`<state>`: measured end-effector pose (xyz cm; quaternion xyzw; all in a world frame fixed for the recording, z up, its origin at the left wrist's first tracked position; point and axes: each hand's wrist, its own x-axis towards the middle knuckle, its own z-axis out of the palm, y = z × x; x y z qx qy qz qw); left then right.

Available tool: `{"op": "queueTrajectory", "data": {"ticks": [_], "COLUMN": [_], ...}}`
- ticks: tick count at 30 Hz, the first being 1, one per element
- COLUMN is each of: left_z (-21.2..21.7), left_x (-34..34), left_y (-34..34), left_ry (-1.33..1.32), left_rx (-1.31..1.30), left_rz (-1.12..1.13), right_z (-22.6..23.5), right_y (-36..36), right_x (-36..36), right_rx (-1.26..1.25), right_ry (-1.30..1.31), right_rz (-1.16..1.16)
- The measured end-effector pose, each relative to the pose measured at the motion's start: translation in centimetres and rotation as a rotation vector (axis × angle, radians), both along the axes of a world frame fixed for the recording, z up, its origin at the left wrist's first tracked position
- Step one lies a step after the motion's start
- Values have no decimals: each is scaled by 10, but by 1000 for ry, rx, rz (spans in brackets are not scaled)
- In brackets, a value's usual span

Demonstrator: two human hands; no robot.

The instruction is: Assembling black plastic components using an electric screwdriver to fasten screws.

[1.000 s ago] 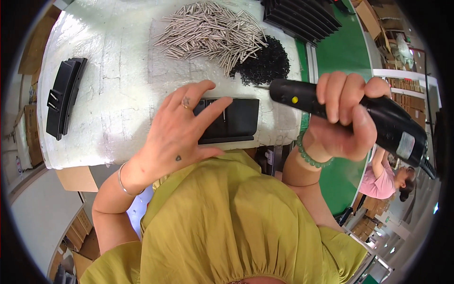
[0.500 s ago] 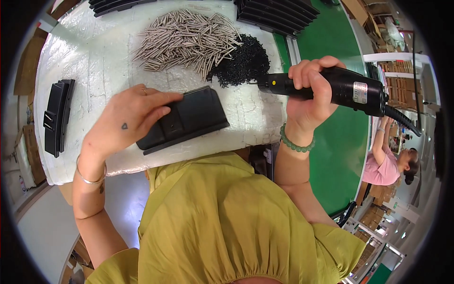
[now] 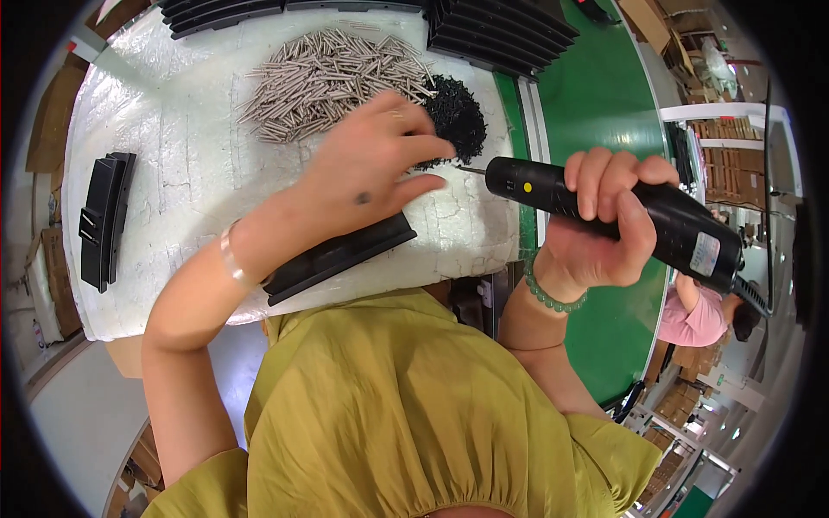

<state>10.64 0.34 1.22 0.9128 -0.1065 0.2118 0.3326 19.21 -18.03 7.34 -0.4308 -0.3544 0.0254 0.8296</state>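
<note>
My right hand [image 3: 600, 246] is wrapped around a black corded electric screwdriver [image 3: 522, 181], its thin bit pointing left. My left hand [image 3: 371, 160] hovers over the table with thumb and index finger apart, their tips close to the bit's end. Nothing shows between those fingers. Just behind them lies a heap of small black screws [image 3: 459, 112], partly covered by the hand. A black plastic panel [image 3: 350, 255] rests near the table's front edge, mostly hidden under my left hand and forearm. A heap of silver metal pins [image 3: 302, 82] spreads beyond the hand.
Another black part [image 3: 105, 220] with two pins on it lies at the far left. Stacked black panels [image 3: 496, 39] line the back. To the right, past a metal rail, runs a green surface [image 3: 596, 112]. A person in pink [image 3: 695, 319] is farther off at right.
My left hand has left the black panel and moved right and away from me, to the bit. The screwdriver has drawn back right from the screw heap and now tilts differently.
</note>
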Motion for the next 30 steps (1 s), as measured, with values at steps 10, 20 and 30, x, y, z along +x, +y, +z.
{"op": "queueTrajectory", "data": {"ticks": [10, 20, 30], "left_z": [-22, -7, -5], "left_x": [36, 20, 4], "left_y": [-13, -9, -5], "left_ry": [-197, -144, -200], "left_rx": [-45, -120, -20], "left_rz": [-1, 18, -84], "right_z": [6, 9, 19], "right_y": [-12, -7, 0], "right_x": [11, 8, -11], "right_rx": [55, 104, 57], "right_ry": [-98, -174, -148], "right_rz": [40, 194, 263]}}
